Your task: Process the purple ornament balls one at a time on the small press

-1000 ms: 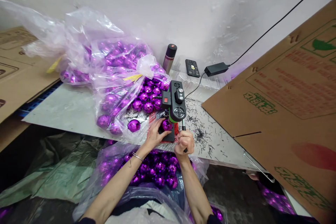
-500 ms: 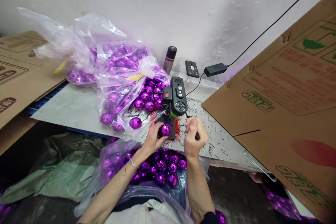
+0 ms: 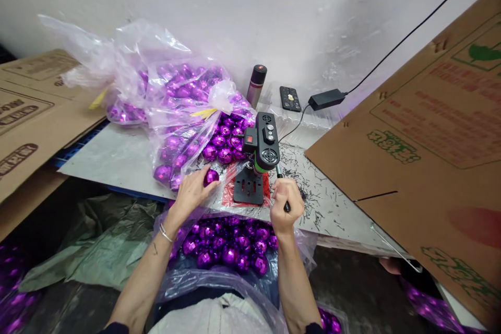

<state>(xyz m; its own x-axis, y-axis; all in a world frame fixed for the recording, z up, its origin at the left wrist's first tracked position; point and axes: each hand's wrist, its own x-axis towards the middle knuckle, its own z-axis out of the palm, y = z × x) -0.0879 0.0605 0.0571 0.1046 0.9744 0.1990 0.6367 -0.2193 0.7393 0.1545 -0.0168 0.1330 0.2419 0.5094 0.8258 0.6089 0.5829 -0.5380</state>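
My left hand (image 3: 192,189) has its thumb and fingers around a shiny purple faceted ball (image 3: 211,176) on the table, left of a small black hand press (image 3: 267,141). My right hand (image 3: 287,202) is closed round the black-ended lever handle (image 3: 287,207) at the right of the press. The flat black base plate (image 3: 249,188) of the press, with slots in it, bears no ball. Red sheeting (image 3: 228,194) shows around the plate. Behind my left hand, an open clear plastic bag (image 3: 178,138) spills many similar purple balls (image 3: 225,155).
Below the table edge, a clear bag (image 3: 188,276) in front of me holds more purple balls. Thin black bits (image 3: 313,193) litter the table (image 3: 332,219). Cardboard boxes (image 3: 430,156) stand right and left. A bottle (image 3: 257,86), a phone (image 3: 290,98) and a power adapter (image 3: 326,99) are behind.
My left hand has moved left from the base plate to the ball on the table. The ball on the plate is gone from there. My right hand stays on the handle, slightly shifted.
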